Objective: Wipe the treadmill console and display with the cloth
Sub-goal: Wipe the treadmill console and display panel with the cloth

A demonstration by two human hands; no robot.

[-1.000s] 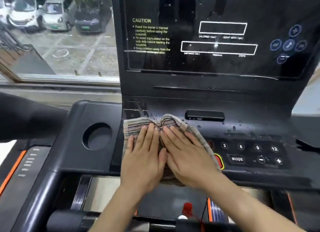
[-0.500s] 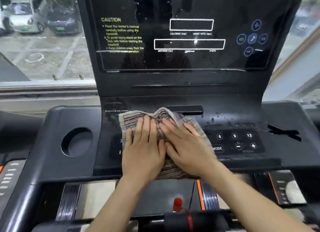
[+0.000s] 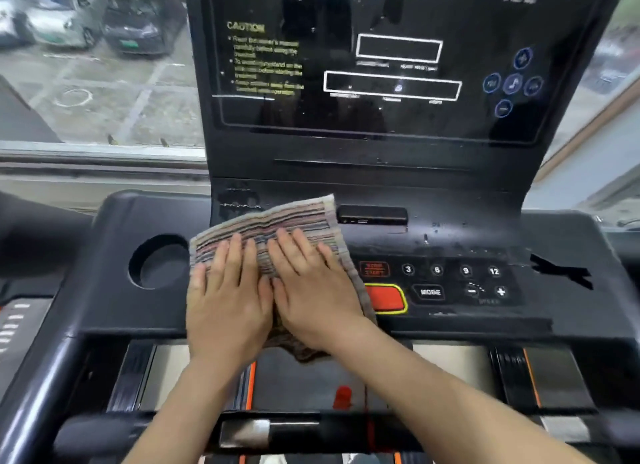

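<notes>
A striped cloth (image 3: 277,222) lies flat on the left part of the black treadmill console (image 3: 450,235). My left hand (image 3: 227,300) and my right hand (image 3: 313,290) press down on it side by side with straight fingers. The cloth's lower edge hangs over the console's front edge. To the right of the cloth, a red button (image 3: 386,297), number keys (image 3: 437,270) and a MODE key (image 3: 430,292) are uncovered. The dark display (image 3: 391,65) stands upright behind the console, with water droplets on it and on the console.
A round cup holder (image 3: 159,262) sits left of the cloth. A small black slot (image 3: 372,215) lies just beyond the cloth's right corner. A red safety clip (image 3: 343,396) hangs below the console. A window with parked cars (image 3: 69,20) is at the left.
Both hands have slid the cloth leftward over the console, uncovering the red button and the key above it. The cloth now lies flatter and spread out.
</notes>
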